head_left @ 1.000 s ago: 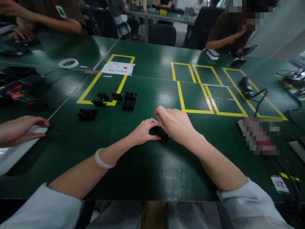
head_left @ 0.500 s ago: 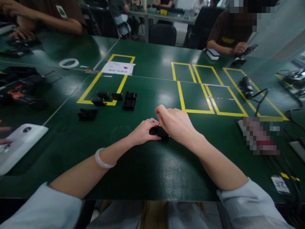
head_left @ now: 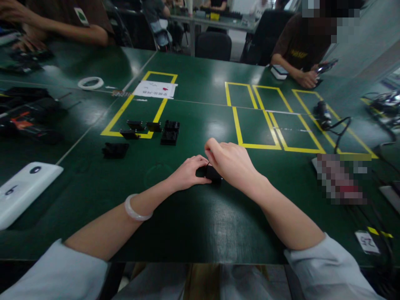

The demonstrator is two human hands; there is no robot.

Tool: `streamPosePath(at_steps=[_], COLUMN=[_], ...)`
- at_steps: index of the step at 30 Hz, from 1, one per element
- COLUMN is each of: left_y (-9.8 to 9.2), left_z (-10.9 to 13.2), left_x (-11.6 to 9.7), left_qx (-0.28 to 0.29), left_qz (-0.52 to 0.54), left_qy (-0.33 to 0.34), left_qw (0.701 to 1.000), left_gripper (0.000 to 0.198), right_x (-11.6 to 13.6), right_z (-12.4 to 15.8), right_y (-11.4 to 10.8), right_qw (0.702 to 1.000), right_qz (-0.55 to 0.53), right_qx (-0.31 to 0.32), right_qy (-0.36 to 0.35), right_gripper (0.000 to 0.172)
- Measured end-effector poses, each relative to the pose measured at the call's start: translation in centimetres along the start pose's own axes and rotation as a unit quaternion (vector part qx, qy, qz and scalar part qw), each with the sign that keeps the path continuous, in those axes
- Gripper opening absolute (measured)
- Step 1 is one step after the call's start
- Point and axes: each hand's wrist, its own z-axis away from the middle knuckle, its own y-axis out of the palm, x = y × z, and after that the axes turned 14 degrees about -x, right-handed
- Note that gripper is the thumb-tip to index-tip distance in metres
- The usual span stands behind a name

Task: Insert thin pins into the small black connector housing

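Note:
A small black block-like part [head_left: 213,174] rests on the green table [head_left: 200,233] in front of me. My left hand [head_left: 189,171] grips its left side, thumb nearest me and fingers on the far side. Over its right side is my right hand [head_left: 233,160], fingers curled in a pinch. A thin dark line shows below that pinch, but what the fingers hold is hidden. Farther off to the left stand several similar black parts [head_left: 135,124], and a black piece with a ridged top [head_left: 170,132] lies beside them. Another black part [head_left: 115,150] lies closer to me.
Yellow tape frames [head_left: 261,146] mark the table. A white case [head_left: 28,191] lies at left, and a white tape roll [head_left: 90,83] behind it. A printed sheet [head_left: 156,89], a corded black device [head_left: 323,114] and cables are around. Co-workers sit across.
My hands stay almost still on the black part. At far left, another person's hand has gone from the white case. The co-worker at right has lowered a hand beside the held device.

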Motion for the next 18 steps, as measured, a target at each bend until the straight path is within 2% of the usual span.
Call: streamPosePath(at_steps=[18], left_y=[-0.04], left_z=[-0.04], left_x=[0.10], left_qx=[0.003], left_qz=[0.000], left_qy=[0.005], left_qw=[1.000], left_gripper=[0.039], right_x=[0.05], right_z=[-0.16], right_y=[-0.32], right_qw=[1.000], right_qz=[-0.007], right_qx=[0.021], right_qy=[-0.008], right_gripper=[0.023])
